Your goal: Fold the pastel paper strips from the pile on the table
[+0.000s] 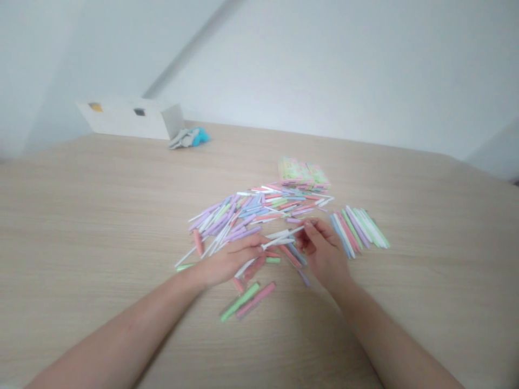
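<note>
White stick [284, 237] slants near-left to far-right, kinda pinched between closed fingers of left hand [235, 258] and right hand [327, 254].

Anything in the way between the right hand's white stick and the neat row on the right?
Nothing visible. The right hand, fingertips on the white stick, is just left of the row of coloured sticks; the loose pile lies to the left and beyond, outside that path.
</note>
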{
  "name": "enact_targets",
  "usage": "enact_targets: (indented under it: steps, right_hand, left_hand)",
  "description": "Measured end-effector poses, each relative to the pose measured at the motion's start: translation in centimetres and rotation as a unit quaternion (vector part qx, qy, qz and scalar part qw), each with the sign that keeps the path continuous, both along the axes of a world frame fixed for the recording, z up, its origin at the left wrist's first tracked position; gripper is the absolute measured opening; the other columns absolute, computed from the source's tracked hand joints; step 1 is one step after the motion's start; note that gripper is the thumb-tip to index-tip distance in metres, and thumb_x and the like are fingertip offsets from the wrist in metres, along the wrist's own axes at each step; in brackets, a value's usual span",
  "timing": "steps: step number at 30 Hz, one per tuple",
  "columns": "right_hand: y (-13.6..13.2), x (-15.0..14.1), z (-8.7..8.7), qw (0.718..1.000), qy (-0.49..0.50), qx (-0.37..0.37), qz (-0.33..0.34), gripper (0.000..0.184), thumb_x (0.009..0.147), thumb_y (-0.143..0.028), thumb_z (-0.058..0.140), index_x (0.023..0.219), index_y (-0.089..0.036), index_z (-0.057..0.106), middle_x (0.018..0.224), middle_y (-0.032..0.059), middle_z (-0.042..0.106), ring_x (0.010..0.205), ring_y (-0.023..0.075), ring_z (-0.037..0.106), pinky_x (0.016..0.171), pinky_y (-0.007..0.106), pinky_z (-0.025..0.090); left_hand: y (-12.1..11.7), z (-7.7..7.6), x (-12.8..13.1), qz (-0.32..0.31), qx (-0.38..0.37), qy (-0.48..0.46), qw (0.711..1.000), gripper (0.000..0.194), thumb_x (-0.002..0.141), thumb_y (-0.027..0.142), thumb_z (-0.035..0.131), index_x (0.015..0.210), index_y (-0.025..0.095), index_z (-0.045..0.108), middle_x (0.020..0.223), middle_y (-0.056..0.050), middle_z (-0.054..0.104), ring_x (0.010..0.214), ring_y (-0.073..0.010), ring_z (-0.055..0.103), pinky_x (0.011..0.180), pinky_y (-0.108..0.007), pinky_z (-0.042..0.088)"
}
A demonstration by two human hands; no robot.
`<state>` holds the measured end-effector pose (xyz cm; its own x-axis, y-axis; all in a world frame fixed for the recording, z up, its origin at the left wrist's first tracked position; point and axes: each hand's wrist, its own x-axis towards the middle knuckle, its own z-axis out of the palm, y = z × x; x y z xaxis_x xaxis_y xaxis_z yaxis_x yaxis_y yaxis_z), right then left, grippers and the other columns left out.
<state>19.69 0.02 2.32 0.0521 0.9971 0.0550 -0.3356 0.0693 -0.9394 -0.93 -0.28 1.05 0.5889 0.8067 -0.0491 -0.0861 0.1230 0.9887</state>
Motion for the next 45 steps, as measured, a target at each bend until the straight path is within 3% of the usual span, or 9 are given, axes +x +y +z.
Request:
enact_targets:
  steps: [5,9,14,20,24,28,34,41,45]
  right_hand:
    - [0.2,-0.1,0.2,0.997,0.062,-0.04,-0.017,0.019,0.069,-0.033,0.068,0.072,-0.02,0.055,0.058,-0.0038,0.052,0.048,0.0085,0.045,0.043,0.02,0.037]
    - [-0.1,-0.5,-0.2,0.989,0.077,-0.109,0.062,0.021,0.074,-0.037,0.063,0.072,-0.02,0.051,0.057,-0.0054,0.049,0.044,0.0074,0.039,0.041,0.021,0.035]
    - [-0.6,-1.0,-1.0,0.981,0.035,-0.112,0.154,0.026,0.079,-0.042,0.058,0.07,-0.02,0.05,0.057,-0.0039,0.052,0.046,0.0087,0.045,0.043,0.02,0.036]
    - [-0.9,-0.9,-1.4,0.962,-0.04,-0.139,0.232,0.027,0.081,-0.044,0.055,0.072,-0.019,0.05,0.057,-0.0029,0.055,0.046,0.0107,0.052,0.042,0.022,0.043]
    - [-1.2,-0.9,-1.2,0.946,-0.091,-0.117,0.287,0.027,0.083,-0.043,0.053,0.072,-0.019,0.052,0.057,-0.0043,0.053,0.039,0.0072,0.045,0.037,0.018,0.037]
    - [-1.5,-0.9,-0.7,0.943,-0.075,-0.146,0.289,0.025,0.082,-0.042,0.054,0.073,-0.019,0.052,0.058,-0.006,0.049,0.036,0.0037,0.03,0.033,0.016,0.026]
    - [-1.3,-0.5,0.0,0.949,-0.051,-0.142,0.278,0.018,0.081,-0.033,0.054,0.073,-0.017,0.051,0.063,-0.0046,0.052,0.037,0.0021,0.021,0.035,0.016,0.011]
    - [-1.2,-0.4,0.4,0.955,-0.052,-0.131,0.261,0.024,0.077,-0.038,0.061,0.073,-0.017,0.051,0.059,-0.0064,0.048,0.037,0.0011,0.018,0.035,0.017,0.008]
    - [-1.1,-0.3,0.0,0.963,-0.059,-0.107,0.241,0.025,0.079,-0.039,0.061,0.075,-0.019,0.048,0.06,-0.0067,0.049,0.037,0.0013,0.02,0.034,0.016,0.009]
  left_hand:
    - [0.2,0.0,0.3,-0.025,-0.053,-0.029,0.998,0.027,0.088,0.038,0.05,0.105,0.018,0.058,0.055,0.003,0.048,0.047,-0.0096,0.049,0.038,-0.016,0.041]
    - [0.4,0.3,0.6,0.01,-0.086,-0.121,0.989,0.018,0.086,0.03,0.056,0.098,0.017,0.053,0.061,0.001,0.056,0.054,-0.0113,0.058,0.053,-0.021,0.048]
    - [0.8,0.3,0.8,0.059,-0.113,-0.185,0.974,0.02,0.081,0.025,0.063,0.092,0.015,0.05,0.076,-0.004,0.065,0.07,-0.0172,0.066,0.069,-0.029,0.052]
    - [1.1,0.7,0.6,0.101,-0.088,-0.182,0.974,0.019,0.08,0.025,0.064,0.089,0.014,0.052,0.081,-0.006,0.067,0.066,-0.0135,0.063,0.061,-0.023,0.05]
    - [1.1,0.9,0.6,0.118,-0.086,-0.19,0.971,0.02,0.08,0.025,0.065,0.088,0.015,0.05,0.084,-0.004,0.067,0.063,-0.0125,0.063,0.061,-0.025,0.051]
    - [1.2,0.8,0.7,0.12,-0.079,-0.216,0.966,0.017,0.081,0.023,0.063,0.087,0.015,0.05,0.086,-0.005,0.068,0.063,-0.0113,0.062,0.061,-0.023,0.051]
    - [1.3,0.6,0.7,0.139,-0.071,-0.215,0.964,0.015,0.08,0.022,0.066,0.084,0.014,0.055,0.083,-0.005,0.068,0.069,-0.0127,0.063,0.063,-0.022,0.052]
    - [1.6,-0.1,0.7,0.163,-0.106,-0.186,0.963,0.016,0.072,0.015,0.073,0.083,0.008,0.063,0.065,-0.002,0.064,0.061,-0.0084,0.061,0.064,-0.017,0.052]
    - [1.5,-0.5,0.9,0.141,-0.136,-0.189,0.962,0.015,0.071,0.012,0.073,0.083,0.007,0.066,0.064,-0.004,0.066,0.061,-0.0104,0.063,0.066,-0.021,0.054]
